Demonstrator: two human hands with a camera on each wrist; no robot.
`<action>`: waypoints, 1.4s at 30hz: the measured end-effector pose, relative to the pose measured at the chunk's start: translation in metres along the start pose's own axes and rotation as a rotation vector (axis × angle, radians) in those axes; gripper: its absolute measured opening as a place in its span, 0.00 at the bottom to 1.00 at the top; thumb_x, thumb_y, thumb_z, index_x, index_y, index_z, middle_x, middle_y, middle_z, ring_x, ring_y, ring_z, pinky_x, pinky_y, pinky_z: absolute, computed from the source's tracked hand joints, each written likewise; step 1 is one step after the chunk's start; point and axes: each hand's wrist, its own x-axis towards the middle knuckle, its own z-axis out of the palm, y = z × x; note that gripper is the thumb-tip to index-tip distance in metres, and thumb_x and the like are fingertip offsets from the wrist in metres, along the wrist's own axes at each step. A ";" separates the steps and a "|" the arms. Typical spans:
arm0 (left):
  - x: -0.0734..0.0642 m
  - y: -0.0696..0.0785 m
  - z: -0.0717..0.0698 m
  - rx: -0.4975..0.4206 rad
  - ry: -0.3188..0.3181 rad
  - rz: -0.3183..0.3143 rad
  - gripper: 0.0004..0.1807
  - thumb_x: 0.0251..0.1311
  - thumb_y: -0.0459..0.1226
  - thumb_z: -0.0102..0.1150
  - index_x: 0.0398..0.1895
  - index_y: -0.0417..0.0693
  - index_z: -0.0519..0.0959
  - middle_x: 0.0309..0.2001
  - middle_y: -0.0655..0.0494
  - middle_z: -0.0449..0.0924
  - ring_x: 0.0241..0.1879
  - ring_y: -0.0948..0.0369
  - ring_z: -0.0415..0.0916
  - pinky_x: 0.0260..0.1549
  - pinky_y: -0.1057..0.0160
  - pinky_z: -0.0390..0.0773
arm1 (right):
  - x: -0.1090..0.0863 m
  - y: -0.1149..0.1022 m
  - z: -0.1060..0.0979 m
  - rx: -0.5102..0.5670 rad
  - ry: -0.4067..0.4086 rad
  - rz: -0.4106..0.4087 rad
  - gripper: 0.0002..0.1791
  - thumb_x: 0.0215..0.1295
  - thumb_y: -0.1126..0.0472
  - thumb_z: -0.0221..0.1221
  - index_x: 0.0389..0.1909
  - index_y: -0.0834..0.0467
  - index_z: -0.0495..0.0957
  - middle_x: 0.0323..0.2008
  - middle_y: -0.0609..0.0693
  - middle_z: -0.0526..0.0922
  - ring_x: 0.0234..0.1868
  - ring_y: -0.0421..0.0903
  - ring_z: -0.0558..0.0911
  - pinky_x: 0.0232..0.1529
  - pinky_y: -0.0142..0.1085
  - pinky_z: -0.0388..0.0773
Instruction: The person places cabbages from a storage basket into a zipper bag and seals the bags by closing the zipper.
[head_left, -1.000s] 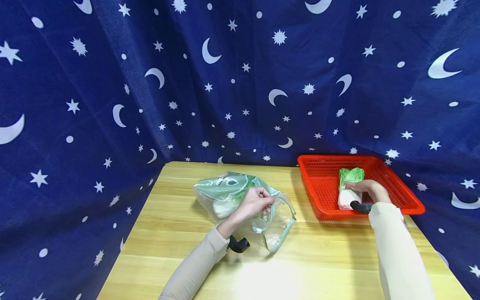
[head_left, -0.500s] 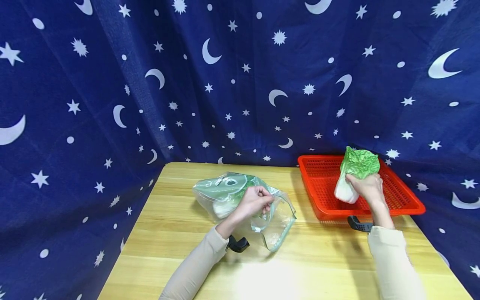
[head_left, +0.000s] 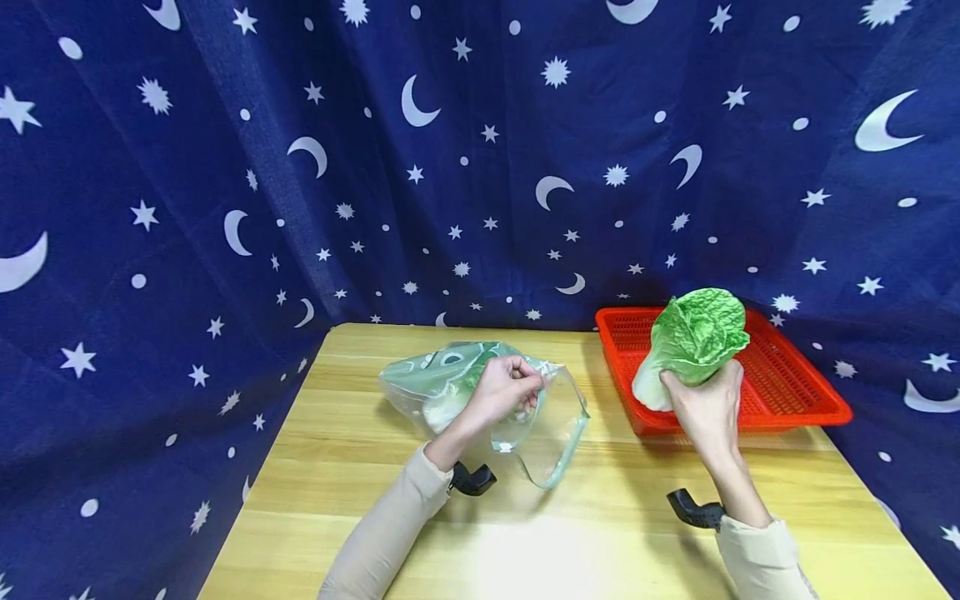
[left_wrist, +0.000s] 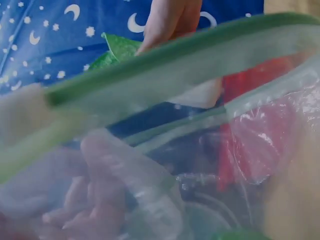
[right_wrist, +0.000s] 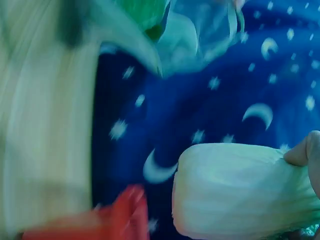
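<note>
In the head view my right hand (head_left: 705, 408) grips a napa cabbage (head_left: 697, 333), green leaves up and white base tilted down to the left, over the left part of a red basket (head_left: 806, 412). The cabbage's pale base (right_wrist: 235, 187) fills the lower right of the right wrist view. My left hand (head_left: 504, 392) pinches the rim of a clear zip bag (head_left: 408, 400) lying on the table. Its mouth gapes toward the right. Inside it lies another cabbage (head_left: 447, 408), partly hidden by the hand. The bag's green edge (left_wrist: 185, 47) crosses the left wrist view.
The wooden table (head_left: 600, 533) carries the bag on the left and the basket at the back right. A dark blue curtain (head_left: 480, 167) with moons and stars hangs behind and at the sides.
My right hand has lifted the cabbage out of the basket's bottom and moved it up and left, turning it. The left hand stays at the bag's rim, which has shifted slightly.
</note>
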 end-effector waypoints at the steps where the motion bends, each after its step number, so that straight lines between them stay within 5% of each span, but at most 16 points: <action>1: 0.000 0.005 -0.002 -0.012 0.006 0.020 0.05 0.57 0.30 0.62 0.30 0.35 0.78 0.21 0.46 0.81 0.13 0.64 0.74 0.15 0.68 0.78 | -0.003 -0.006 0.000 0.031 -0.003 -0.021 0.38 0.48 0.64 0.68 0.62 0.60 0.64 0.53 0.58 0.69 0.55 0.52 0.70 0.55 0.46 0.66; 6: 0.001 0.031 -0.009 -0.088 0.050 0.113 0.06 0.58 0.27 0.60 0.34 0.29 0.77 0.35 0.31 0.83 0.15 0.63 0.77 0.19 0.65 0.82 | -0.014 -0.046 0.002 0.191 -0.036 -0.105 0.38 0.47 0.71 0.68 0.62 0.55 0.67 0.48 0.39 0.73 0.50 0.34 0.72 0.51 0.25 0.67; 11: -0.002 0.050 -0.013 -0.142 0.110 0.151 0.02 0.57 0.26 0.60 0.29 0.36 0.77 0.31 0.40 0.85 0.15 0.62 0.79 0.21 0.61 0.84 | -0.027 -0.085 0.003 0.333 -0.071 -0.165 0.32 0.49 0.75 0.67 0.57 0.63 0.70 0.42 0.31 0.75 0.44 0.29 0.76 0.45 0.20 0.70; 15: -0.003 0.056 -0.015 -0.179 0.159 0.186 0.01 0.57 0.26 0.60 0.29 0.36 0.78 0.27 0.47 0.84 0.16 0.61 0.79 0.23 0.59 0.84 | -0.039 -0.114 0.005 0.396 -0.144 -0.239 0.29 0.50 0.75 0.67 0.55 0.64 0.71 0.41 0.36 0.78 0.43 0.32 0.77 0.45 0.22 0.72; 21: -0.006 0.061 -0.023 -0.184 0.200 0.223 0.02 0.56 0.26 0.61 0.29 0.33 0.78 0.24 0.50 0.84 0.15 0.60 0.79 0.21 0.59 0.84 | -0.057 -0.123 0.024 0.252 -0.327 -0.300 0.28 0.52 0.65 0.70 0.55 0.58 0.72 0.43 0.48 0.82 0.44 0.33 0.77 0.46 0.26 0.73; 29: -0.010 0.064 -0.038 -0.192 0.239 0.257 0.02 0.56 0.26 0.61 0.28 0.34 0.78 0.25 0.50 0.84 0.15 0.61 0.78 0.19 0.61 0.83 | -0.066 -0.105 0.050 0.205 -0.523 -0.309 0.27 0.51 0.65 0.70 0.52 0.54 0.72 0.43 0.47 0.81 0.43 0.42 0.80 0.43 0.40 0.79; 35: -0.011 0.062 -0.045 -0.200 0.252 0.239 0.02 0.57 0.26 0.60 0.29 0.32 0.78 0.24 0.55 0.83 0.16 0.62 0.78 0.20 0.61 0.83 | -0.068 -0.098 0.047 -0.027 -0.689 -0.381 0.28 0.53 0.55 0.70 0.55 0.56 0.73 0.42 0.51 0.82 0.41 0.46 0.80 0.41 0.42 0.78; 39: -0.010 0.063 -0.049 -0.204 0.263 0.257 0.04 0.57 0.27 0.60 0.30 0.31 0.78 0.24 0.53 0.83 0.16 0.62 0.78 0.20 0.61 0.83 | -0.058 -0.097 0.034 -0.093 -0.735 -0.439 0.21 0.54 0.61 0.67 0.50 0.57 0.77 0.39 0.50 0.83 0.39 0.46 0.82 0.39 0.42 0.80; 42: -0.011 0.064 -0.052 -0.216 0.270 0.267 0.03 0.56 0.27 0.60 0.29 0.32 0.78 0.26 0.44 0.84 0.17 0.62 0.79 0.20 0.61 0.84 | -0.050 -0.093 0.027 -0.095 -0.660 -0.434 0.15 0.53 0.69 0.64 0.43 0.60 0.78 0.35 0.50 0.82 0.37 0.45 0.82 0.37 0.37 0.81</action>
